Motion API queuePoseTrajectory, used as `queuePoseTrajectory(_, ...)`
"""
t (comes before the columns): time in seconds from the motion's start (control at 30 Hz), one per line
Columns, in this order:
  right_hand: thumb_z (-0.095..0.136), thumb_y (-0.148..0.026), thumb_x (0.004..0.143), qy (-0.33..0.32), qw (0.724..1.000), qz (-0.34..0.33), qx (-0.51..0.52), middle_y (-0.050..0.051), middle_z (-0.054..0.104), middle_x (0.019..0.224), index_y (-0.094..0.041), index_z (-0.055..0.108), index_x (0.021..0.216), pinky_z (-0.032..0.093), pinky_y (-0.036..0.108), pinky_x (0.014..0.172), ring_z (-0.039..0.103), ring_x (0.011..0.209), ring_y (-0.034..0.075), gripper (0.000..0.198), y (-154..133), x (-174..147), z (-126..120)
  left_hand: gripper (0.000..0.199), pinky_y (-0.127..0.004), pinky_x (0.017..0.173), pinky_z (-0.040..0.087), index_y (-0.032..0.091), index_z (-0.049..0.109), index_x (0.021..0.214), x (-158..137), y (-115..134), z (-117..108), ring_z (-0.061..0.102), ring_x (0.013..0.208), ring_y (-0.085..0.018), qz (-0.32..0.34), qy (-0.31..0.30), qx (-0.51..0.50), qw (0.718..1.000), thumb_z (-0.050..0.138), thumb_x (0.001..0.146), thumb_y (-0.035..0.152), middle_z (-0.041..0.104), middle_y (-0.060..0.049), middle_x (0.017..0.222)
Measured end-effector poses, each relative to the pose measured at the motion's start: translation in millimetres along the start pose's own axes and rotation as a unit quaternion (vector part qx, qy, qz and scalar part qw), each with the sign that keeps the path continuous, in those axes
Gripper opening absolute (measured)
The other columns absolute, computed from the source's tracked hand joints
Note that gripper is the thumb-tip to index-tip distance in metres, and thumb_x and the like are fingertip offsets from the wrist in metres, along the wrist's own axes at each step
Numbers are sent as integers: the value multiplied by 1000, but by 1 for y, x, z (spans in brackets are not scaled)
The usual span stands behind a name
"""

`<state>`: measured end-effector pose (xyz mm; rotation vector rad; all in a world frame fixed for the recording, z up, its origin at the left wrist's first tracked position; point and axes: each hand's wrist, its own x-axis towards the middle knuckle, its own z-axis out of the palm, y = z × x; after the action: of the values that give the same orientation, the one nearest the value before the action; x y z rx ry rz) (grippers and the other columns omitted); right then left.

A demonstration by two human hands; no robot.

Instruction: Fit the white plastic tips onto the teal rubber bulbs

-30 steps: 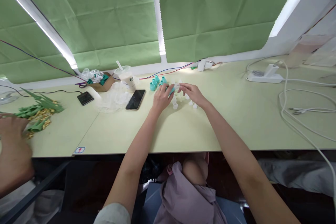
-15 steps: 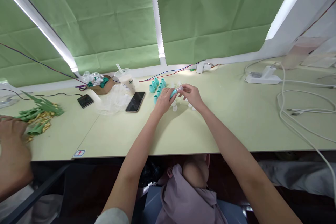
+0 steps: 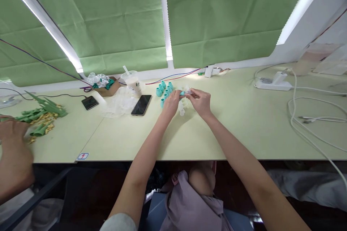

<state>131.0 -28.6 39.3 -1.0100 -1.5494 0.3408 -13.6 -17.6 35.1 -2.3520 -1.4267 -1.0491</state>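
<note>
Over the middle of the table my left hand (image 3: 171,102) is closed on a small teal plastic piece (image 3: 181,94). Facing it, my right hand (image 3: 201,101) pinches a clear plastic piece (image 3: 187,92) against the teal one's right end. Fingers cover much of both, so I cannot tell whether one sits inside the other. Several teal vase-shaped pieces (image 3: 158,91) stand just left of and behind my left hand. Small translucent white pieces (image 3: 181,111) lie below and between my hands, partly hidden by them.
Left of the teal pieces lie a black phone (image 3: 141,105), a crumpled plastic bag (image 3: 119,104), a drink cup (image 3: 132,82) and a cardboard box (image 3: 110,89). Another person's hand (image 3: 12,130) touches green plastic parts (image 3: 43,112) at far left. A power strip (image 3: 273,85) and white cables (image 3: 291,112) occupy the right.
My hands have shifted slightly right, and the right hand has turned its knuckles more upward. Less of the teal and clear pieces shows between the fingers. The view has tilted slightly.
</note>
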Motion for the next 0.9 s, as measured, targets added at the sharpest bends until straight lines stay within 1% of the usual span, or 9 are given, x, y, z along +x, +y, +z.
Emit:
queuePoseTrajectory(0.1,52,-54,80,39,999,-3,-37,7,64,80,-23,67,87,53,34,73,60,73,20,35,-3,1,-9,36,-29,71,45,17,54,92,0,-10,0,62,83,-21,-43,19,16,999,32,92,45,62,-11,86)
queuePoseTrajectory(0.17,52,-54,80,74,997,4,-38,7,64,83,-23,67,91,52,34,73,60,74,21,36,-3,6,-21,37,-30,73,45,17,55,89,2,-23,-8,61,82,-22,-110,44,25,993,33,91,46,61,-10,80)
queuePoseTrajectory(0.23,53,-54,79,64,998,17,-14,6,64,84,-22,66,91,52,34,69,60,70,19,36,-2,13,-33,38,-33,75,45,17,55,95,3,-40,-22,61,85,-24,-185,105,30,977,34,91,48,62,-11,85)
queuePoseTrajectory(0.3,57,-52,77,-32,999,20,4,4,64,85,-22,67,90,51,32,65,60,70,18,34,-2,17,-39,40,-35,81,44,18,52,107,3,-57,-35,59,94,-25,-260,199,10,945,30,92,48,62,-12,99)
queuePoseTrajectory(0.37,61,-50,74,-171,985,2,-14,3,64,91,-23,68,86,49,31,65,60,76,18,30,-2,17,-39,40,-36,86,42,19,49,112,2,-74,-41,57,101,-24,-326,251,-33,911,28,93,47,60,-12,106)
queuePoseTrajectory(0.43,65,-47,70,-284,956,-38,-63,3,62,98,-24,69,81,47,32,71,57,88,20,25,-3,12,-33,38,-38,91,40,19,49,112,-2,-89,-38,54,106,-24,-365,252,-75,893,31,92,45,59,-12,109)
queuePoseTrajectory(0.53,71,-44,65,-365,916,-99,-137,3,57,102,-26,70,76,42,34,83,52,100,22,20,-8,4,-23,32,-39,99,36,18,55,105,-9,-108,-21,49,112,-24,-366,227,-72,900,44,88,43,58,-12,111)
queuePoseTrajectory(0.73,75,-42,61,-408,880,-122,-211,3,52,106,-27,68,73,36,37,86,46,104,25,21,-10,-3,-16,27,-30,85,45,18,62,98,-16,-128,8,57,89,-18,-344,133,-118,922,55,80,36,62,-8,98)
queuePoseTrajectory(0.9,76,-41,59,-408,874,-119,-236,4,50,108,-26,66,76,33,38,86,44,106,25,26,-3,-5,-13,25,-29,81,45,17,64,95,-16,-131,14,58,84,-18,-340,113,-117,926,58,78,35,64,-8,97)
